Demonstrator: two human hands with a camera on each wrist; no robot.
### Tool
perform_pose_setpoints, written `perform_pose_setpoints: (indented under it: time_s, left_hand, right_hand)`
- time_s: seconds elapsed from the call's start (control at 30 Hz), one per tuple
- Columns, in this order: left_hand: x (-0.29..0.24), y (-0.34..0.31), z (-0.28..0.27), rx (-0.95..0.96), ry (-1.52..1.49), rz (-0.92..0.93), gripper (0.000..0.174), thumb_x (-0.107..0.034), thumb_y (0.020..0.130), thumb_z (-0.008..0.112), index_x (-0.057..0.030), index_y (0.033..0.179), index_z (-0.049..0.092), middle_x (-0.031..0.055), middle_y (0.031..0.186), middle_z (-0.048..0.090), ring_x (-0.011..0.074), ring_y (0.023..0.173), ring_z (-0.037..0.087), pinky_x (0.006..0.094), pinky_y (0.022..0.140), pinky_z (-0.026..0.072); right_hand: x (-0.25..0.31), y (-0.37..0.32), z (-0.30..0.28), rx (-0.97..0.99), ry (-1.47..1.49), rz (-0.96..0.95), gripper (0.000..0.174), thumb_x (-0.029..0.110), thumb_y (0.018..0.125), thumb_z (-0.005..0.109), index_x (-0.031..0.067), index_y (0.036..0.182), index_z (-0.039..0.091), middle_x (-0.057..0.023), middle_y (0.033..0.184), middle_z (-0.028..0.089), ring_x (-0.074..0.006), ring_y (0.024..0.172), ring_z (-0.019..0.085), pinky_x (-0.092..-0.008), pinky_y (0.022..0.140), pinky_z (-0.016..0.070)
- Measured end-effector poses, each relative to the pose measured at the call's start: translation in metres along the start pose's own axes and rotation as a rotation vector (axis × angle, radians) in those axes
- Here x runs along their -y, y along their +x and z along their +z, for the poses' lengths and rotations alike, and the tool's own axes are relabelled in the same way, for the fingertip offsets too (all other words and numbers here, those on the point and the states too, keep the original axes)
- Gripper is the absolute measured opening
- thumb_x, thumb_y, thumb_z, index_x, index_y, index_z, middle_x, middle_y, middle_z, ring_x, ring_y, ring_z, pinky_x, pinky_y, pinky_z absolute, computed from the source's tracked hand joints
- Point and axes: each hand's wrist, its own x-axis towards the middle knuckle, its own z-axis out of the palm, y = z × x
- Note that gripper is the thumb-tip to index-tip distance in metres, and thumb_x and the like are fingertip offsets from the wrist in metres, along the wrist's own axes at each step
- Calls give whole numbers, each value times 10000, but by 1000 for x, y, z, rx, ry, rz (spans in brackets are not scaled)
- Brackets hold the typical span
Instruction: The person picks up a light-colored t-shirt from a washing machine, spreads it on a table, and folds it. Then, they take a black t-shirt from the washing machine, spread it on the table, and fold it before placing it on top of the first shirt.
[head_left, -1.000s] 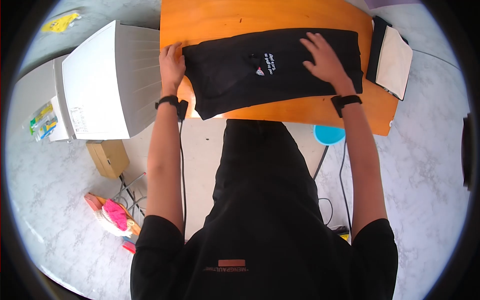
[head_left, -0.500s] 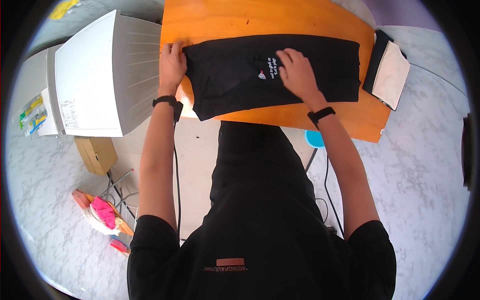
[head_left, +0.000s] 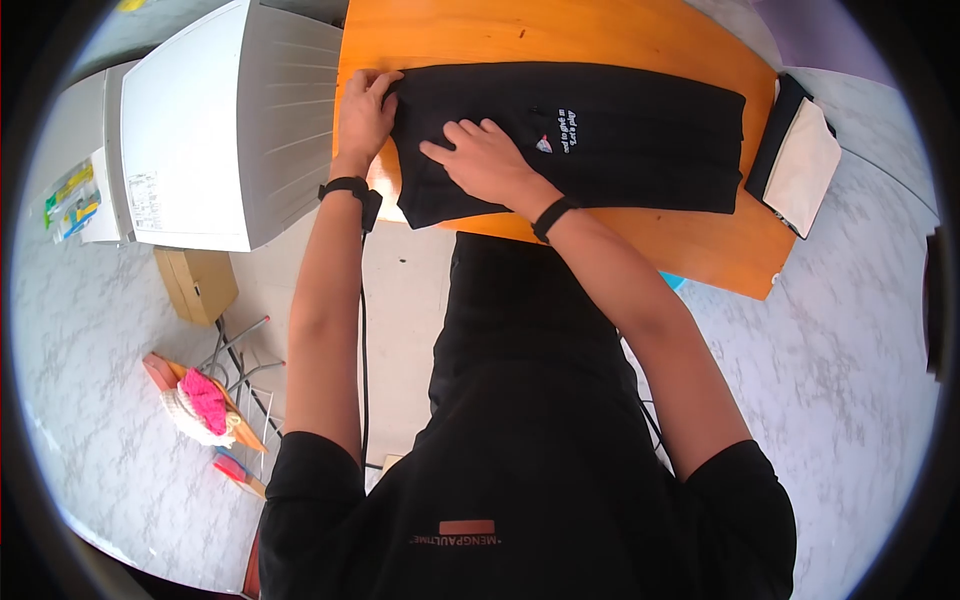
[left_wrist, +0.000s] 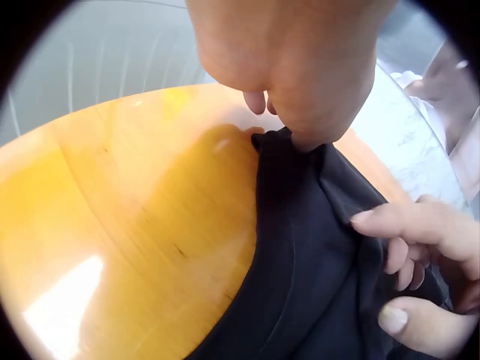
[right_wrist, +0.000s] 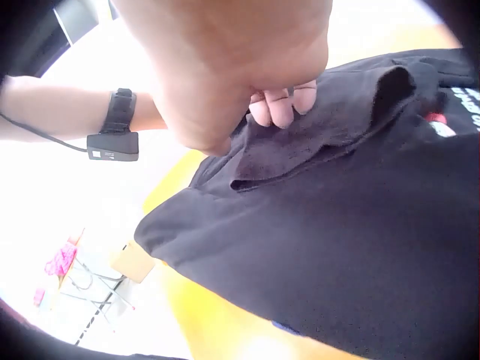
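A folded black shirt (head_left: 650,150) with white lettering and a small coloured print lies lengthwise on the table. My left hand (head_left: 368,115) is at its far left corner; in the left wrist view the thumb and fingers pinch the cloth (left_wrist: 296,240) there. Farther in, my right hand (head_left: 490,165) is over the left part of the shirt, its fingers loosely bent. The left wrist view shows that hand's index finger and thumb apart, right at the fabric. Under the right fingers (right_wrist: 279,112), a layer of black cloth (right_wrist: 322,142) lies with its edge raised.
The orange wooden table (head_left: 450,30) has a white appliance (head_left: 190,130) against its left side. A black and cream folded item (head_left: 800,165) lies at the table's right end. On the floor at left are a cardboard box (head_left: 197,285) and a stand with pink cloth (head_left: 205,400).
My right hand has moved left along the shirt, from its right part past the lettering to near the left end. My left hand stays at the left corner, its fingers now on the cloth.
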Motion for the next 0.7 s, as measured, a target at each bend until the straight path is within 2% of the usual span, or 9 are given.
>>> perform_pose_setpoints:
  time_s: [0.23, 0.33, 0.5, 0.53, 0.6, 0.7]
  left_hand:
    - [7, -2, 1, 45, -35, -6, 390, -45, 888, 739, -165, 1260, 731, 130, 1117, 663, 347, 1121, 638, 446, 972, 543]
    - [7, 1, 4, 51, -17, -35, 352, -49, 896, 726, -160, 1230, 730, 126, 1127, 659, 345, 1141, 638, 442, 974, 546]
    - [3, 7, 6, 10, 36, 7, 302, -37, 902, 702, -135, 1188, 703, 117, 1155, 655, 342, 1142, 640, 447, 971, 546]
    - [1, 8, 7, -13, 72, 27, 291, -22, 901, 694, -125, 1173, 689, 109, 1159, 655, 345, 1120, 642, 451, 961, 545]
    - [2, 9, 7, 5, 89, 49, 277, -21, 901, 691, -128, 1156, 680, 94, 1154, 658, 338, 1119, 641, 451, 955, 546]
    - [6, 11, 8, 34, 126, 102, 238, -43, 903, 688, -136, 1121, 668, 63, 1138, 657, 322, 1110, 639, 450, 936, 541]
  right_hand:
    - [8, 26, 17, 194, -127, 61, 140, 146, 898, 669, 128, 1011, 749, -29, 950, 639, -225, 923, 655, -395, 797, 451]
    - [12, 23, 13, 131, -120, 86, 90, 154, 916, 681, 123, 995, 711, -38, 948, 634, -233, 895, 657, -400, 801, 469]
    - [21, 14, -3, -30, -64, 191, 112, 35, 855, 676, 76, 960, 673, -84, 973, 608, -280, 922, 633, -387, 798, 479]
    - [22, 12, -5, -28, -70, 191, 112, 35, 855, 676, 76, 960, 673, -84, 973, 608, -280, 922, 633, -387, 798, 479]
    - [26, 6, -5, -47, -36, 329, 176, 11, 832, 676, 53, 1003, 677, -110, 993, 596, -297, 959, 616, -386, 819, 473]
    - [23, -7, -8, 34, -141, 291, 155, 59, 816, 715, 75, 961, 664, -90, 953, 583, -260, 921, 595, -367, 806, 455]
